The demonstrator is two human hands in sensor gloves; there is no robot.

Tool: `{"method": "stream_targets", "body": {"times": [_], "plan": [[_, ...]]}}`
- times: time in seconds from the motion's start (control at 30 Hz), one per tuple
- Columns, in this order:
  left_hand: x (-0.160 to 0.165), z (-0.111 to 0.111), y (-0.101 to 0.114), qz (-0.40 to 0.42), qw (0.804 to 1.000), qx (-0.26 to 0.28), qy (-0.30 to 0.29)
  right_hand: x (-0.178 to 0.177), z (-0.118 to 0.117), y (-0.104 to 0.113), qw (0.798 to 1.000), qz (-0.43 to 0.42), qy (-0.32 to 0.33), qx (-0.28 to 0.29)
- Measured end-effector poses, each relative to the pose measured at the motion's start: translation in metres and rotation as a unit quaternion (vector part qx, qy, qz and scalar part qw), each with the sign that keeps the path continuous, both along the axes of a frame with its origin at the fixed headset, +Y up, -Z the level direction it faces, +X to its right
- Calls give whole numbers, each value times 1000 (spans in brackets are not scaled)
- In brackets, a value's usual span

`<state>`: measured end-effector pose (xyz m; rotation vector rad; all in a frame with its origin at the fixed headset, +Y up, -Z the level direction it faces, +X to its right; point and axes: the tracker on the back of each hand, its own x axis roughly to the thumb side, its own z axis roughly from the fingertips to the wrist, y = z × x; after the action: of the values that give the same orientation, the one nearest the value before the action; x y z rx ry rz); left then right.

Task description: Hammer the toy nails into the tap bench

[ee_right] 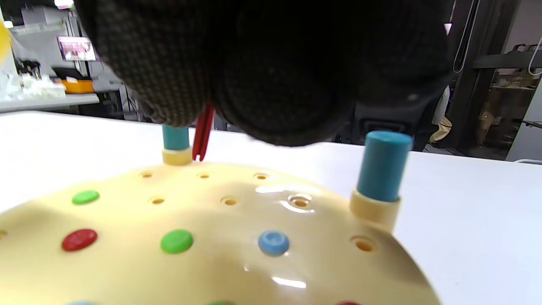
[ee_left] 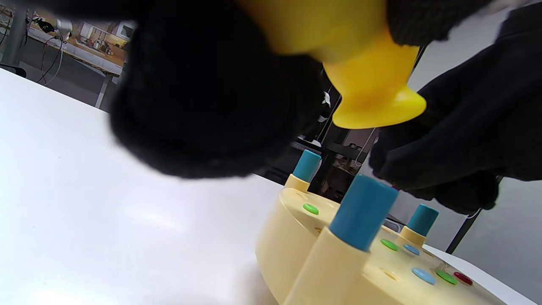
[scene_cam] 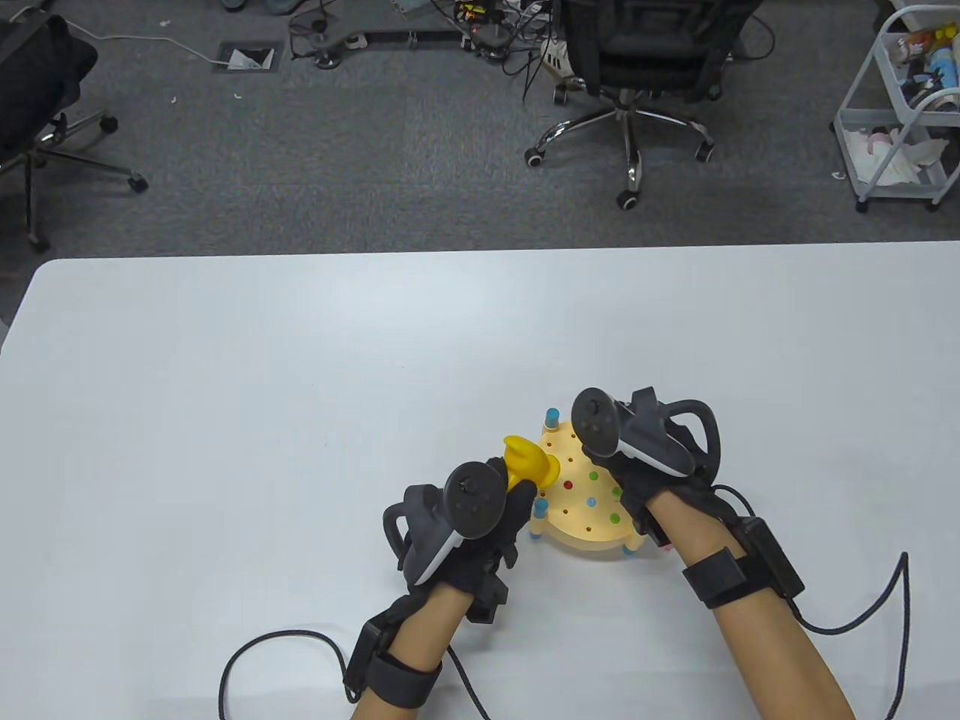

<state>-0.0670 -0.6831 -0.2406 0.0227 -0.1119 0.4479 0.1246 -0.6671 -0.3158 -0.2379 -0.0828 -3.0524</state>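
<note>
So the tap bench (scene_cam: pixel 585 510) sits on the white tabletop (scene_cam: pixel 225 412) near the front edge, right between the two hands. It's a pale yellow domed disc on blue-capped legs (ee_right: pixel 383 167), with a bunch of holes. Several nails are already seated flush: green (ee_right: pixel 176 241), red (ee_right: pixel 79 239) and blue (ee_right: pixel 273 242) heads show in the right wrist view.

The left hand (scene_cam: pixel 480 525) has its grip wrapped around the yellow toy hammer (scene_cam: pixel 531 465), and the flared hammer face (ee_left: pixel 377 110) hangs above the bench's left rim. The right hand (scene_cam: pixel 637 457) hovers over the far side of the bench, and a thin red nail (ee_right: pixel 203 133) pokes down from under its fingers. It looks pinched there, tip close to the top surface near the far holes. I can't tell if the tip is actually in a hole yet.

My take on doing this step well:

- Get the red nail standing straight in an empty hole before swinging. If it leans, I'd guess it'll skid off the dome.
- Keep the pinching fingers low on the shaft, out from under the hammer face.
- Start with a light tap to seat it, then let go and finish.
- The bench is small and probably light, so a hard off-centre hit near the rim could tip it. Hit straight down.
</note>
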Motion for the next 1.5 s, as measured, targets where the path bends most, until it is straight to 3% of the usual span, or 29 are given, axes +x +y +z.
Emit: {"method": "stream_targets", "body": {"times": [0.1,0.5,1.07,1.2,1.33,1.4,1.5], "plan": [[-2,0,2,9,1000,2,0,-7,-7,-6,999,46,-5,-22],[-6,-1,3,13,1000,0,5,-10,-18,-13,996,62,-34,-51],[-5,-1,3,10,1000,0,4,-13,-18,-12,995,86,-46,-25],[-4,-1,3,7,1000,-2,4,-20,-20,-16,993,108,-43,-33],[-3,-1,3,3,1000,-2,0,-19,-21,-20,990,97,-59,-82],[-3,-1,3,2,1000,-3,-2,-13,-18,-13,991,70,-73,-82],[-3,-1,2,0,1000,-3,-2,6,-11,6,996,29,-82,-29]]}}
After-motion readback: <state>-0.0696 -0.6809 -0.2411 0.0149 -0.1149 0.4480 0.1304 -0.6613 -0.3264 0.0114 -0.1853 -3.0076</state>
